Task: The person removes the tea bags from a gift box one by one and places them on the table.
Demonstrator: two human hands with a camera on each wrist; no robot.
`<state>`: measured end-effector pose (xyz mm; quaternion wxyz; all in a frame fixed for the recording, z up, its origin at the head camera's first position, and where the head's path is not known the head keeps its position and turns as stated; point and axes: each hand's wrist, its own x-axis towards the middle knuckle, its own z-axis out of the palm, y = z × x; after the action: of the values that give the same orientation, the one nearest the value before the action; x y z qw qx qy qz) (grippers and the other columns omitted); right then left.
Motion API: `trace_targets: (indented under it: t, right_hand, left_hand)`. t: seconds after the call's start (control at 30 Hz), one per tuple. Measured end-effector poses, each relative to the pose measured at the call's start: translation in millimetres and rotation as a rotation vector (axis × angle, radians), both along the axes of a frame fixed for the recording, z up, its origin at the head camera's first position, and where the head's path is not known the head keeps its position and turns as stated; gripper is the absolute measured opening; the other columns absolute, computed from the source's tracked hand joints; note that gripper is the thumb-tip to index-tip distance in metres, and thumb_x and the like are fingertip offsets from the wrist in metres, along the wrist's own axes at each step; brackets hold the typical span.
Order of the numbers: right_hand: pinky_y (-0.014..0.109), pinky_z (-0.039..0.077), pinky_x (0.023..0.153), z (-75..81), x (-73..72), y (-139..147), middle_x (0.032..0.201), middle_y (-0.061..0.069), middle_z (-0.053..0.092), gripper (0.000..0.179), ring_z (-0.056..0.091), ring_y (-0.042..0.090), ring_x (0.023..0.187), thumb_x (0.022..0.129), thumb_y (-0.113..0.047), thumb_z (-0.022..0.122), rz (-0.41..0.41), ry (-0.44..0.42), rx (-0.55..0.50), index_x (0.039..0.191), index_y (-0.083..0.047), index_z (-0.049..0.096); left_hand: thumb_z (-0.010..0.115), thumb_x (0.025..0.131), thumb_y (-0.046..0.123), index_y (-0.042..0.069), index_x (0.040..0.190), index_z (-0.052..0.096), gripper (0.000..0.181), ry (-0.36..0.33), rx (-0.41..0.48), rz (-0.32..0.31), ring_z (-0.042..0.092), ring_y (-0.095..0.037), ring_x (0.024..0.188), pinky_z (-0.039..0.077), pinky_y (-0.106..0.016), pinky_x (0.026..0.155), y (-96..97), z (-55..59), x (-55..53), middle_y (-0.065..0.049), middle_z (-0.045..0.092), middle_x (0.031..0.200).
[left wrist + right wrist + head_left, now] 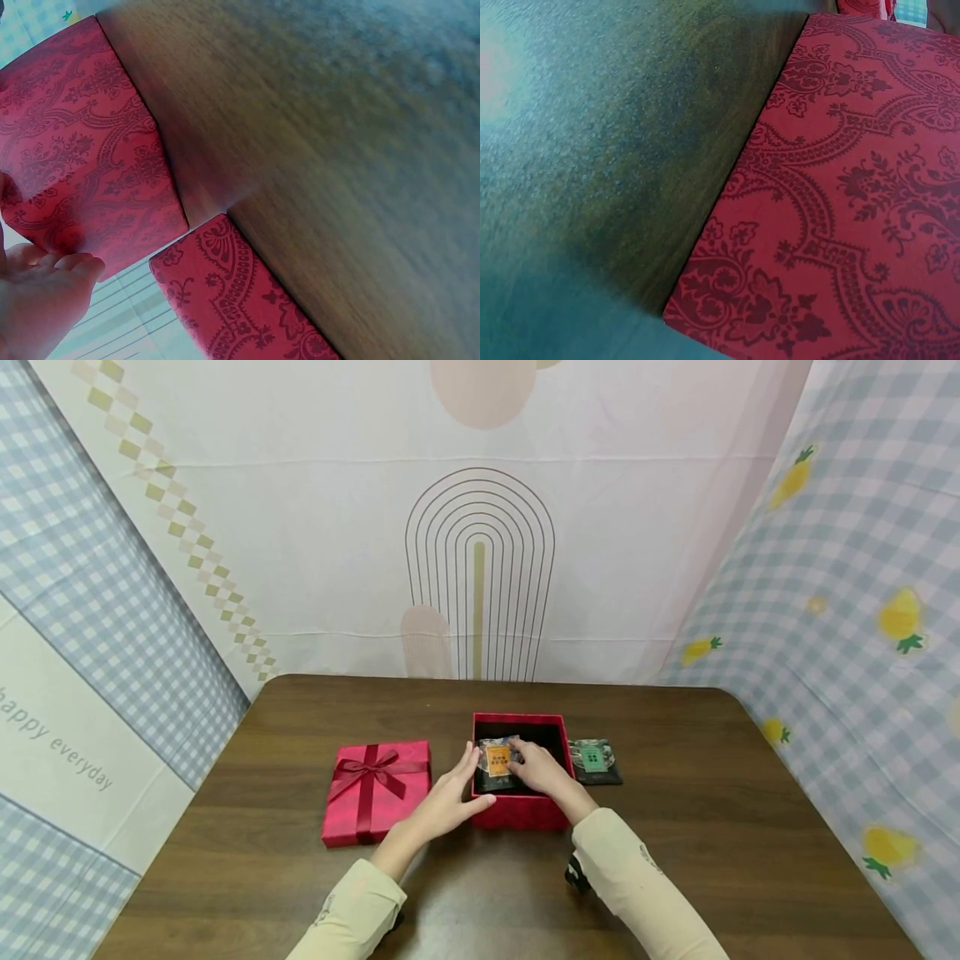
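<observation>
A red box stands uncovered on the table, its inside dark. In it, at the left, is a black packet with an orange label, level with or just below the rim. My right hand reaches over the box's front right and holds this packet by its right side, thumb and forefinger on it. My left hand lies along the box's left side with extended fingers, the tips at the left rim. In the left wrist view, fingers show beside the patterned red box wall. The right wrist view hides most of the right hand.
A red lid with a dark red ribbon bow lies left of the box. Right of the box, close against it, lies a black packet with a green label. The brown wooden table meets a cloth backdrop behind.
</observation>
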<state>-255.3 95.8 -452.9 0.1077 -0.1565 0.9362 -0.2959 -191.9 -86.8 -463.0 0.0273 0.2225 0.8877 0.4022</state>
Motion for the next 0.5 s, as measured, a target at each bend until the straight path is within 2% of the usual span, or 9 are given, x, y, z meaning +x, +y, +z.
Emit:
trace_targets:
  t: [0.13, 0.23, 0.33, 0.4, 0.5]
  right_hand:
    - [0.037, 0.045, 0.075, 0.1, -1.8, 2.0, 0.096, 0.015, 0.060, 0.031, 0.053, 0.023, 0.085, 0.086, -0.003, 0.057, 0.016, 0.075, -0.118, 0.116, 0.005, 0.057]
    - [0.033, 0.047, 0.073, -0.4, -2.4, 4.0, 0.094, 0.014, 0.061, 0.029, 0.053, 0.020, 0.082, 0.084, 0.001, 0.057, 0.031, 0.007, -0.250, 0.112, 0.005, 0.059]
    - [0.034, 0.050, 0.077, -1.1, -2.4, 5.7, 0.105, 0.017, 0.061, 0.030, 0.058, 0.022, 0.087, 0.084, 0.003, 0.055, 0.074, -0.090, -0.341, 0.114, 0.005, 0.058]
    - [0.038, 0.049, 0.081, -1.5, -2.3, 6.3, 0.111, 0.020, 0.059, 0.031, 0.058, 0.026, 0.094, 0.086, 0.003, 0.055, 0.120, -0.125, -0.344, 0.116, 0.005, 0.057]
    - [0.043, 0.046, 0.087, -1.4, -1.8, 6.9, 0.116, 0.021, 0.056, 0.031, 0.055, 0.030, 0.102, 0.088, -0.002, 0.054, 0.210, -0.107, -0.262, 0.118, 0.004, 0.057]
  left_hand:
    - [0.060, 0.088, 0.033, -0.004, 0.143, 0.018, 0.078, 0.000, 0.008, -0.004, 0.029, -0.033, 0.131, 0.030, -0.046, 0.103, -0.5, -0.5, -0.9, -0.022, 0.009, 0.150]
    - [0.059, 0.088, 0.033, -0.004, 0.143, 0.017, 0.079, -0.002, 0.006, -0.008, 0.030, -0.032, 0.131, 0.030, -0.046, 0.103, -0.6, -0.7, -0.7, -0.022, 0.009, 0.150]
    - [0.059, 0.088, 0.033, -0.003, 0.144, 0.016, 0.079, -0.006, 0.008, -0.007, 0.029, -0.032, 0.131, 0.029, -0.045, 0.104, -0.4, -0.5, -0.3, -0.022, 0.008, 0.150]
    - [0.059, 0.088, 0.033, -0.003, 0.144, 0.016, 0.079, -0.006, 0.009, -0.005, 0.029, -0.032, 0.131, 0.029, -0.045, 0.104, -0.2, -0.2, 0.2, -0.021, 0.009, 0.150]
    - [0.059, 0.088, 0.033, -0.002, 0.144, 0.016, 0.079, -0.002, 0.000, -0.005, 0.030, -0.032, 0.131, 0.029, -0.045, 0.104, 0.3, 0.1, 0.4, -0.021, 0.008, 0.150]
